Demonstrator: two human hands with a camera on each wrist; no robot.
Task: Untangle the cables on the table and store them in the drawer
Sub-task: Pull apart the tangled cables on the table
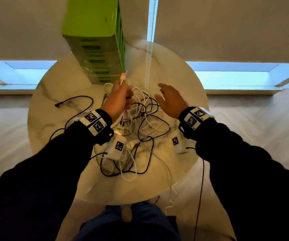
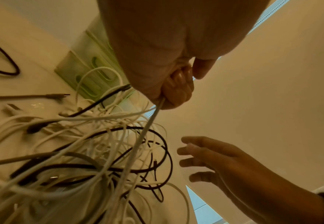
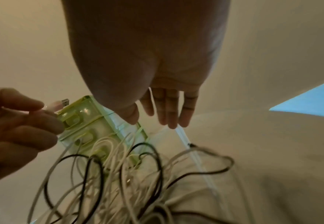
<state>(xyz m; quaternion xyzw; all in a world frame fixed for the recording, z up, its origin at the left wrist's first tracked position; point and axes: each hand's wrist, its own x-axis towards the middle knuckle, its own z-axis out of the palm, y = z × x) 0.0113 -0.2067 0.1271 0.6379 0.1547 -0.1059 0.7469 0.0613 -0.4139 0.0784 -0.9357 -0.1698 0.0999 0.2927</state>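
A tangle of white and black cables lies in the middle of the round marble table. My left hand grips a white cable lifted from the pile, and its pinkish USB plug sticks up above the fist. The same plug shows in the right wrist view. My right hand hovers over the right side of the tangle, fingers straight and spread, holding nothing. A tall green drawer unit stands at the far side of the table, its drawers looking closed.
Two small white adapters with printed tags lie among the cables near me. A loose black cable lies at the left. Some cables hang over the table's near edge. A blind cord hangs behind the table.
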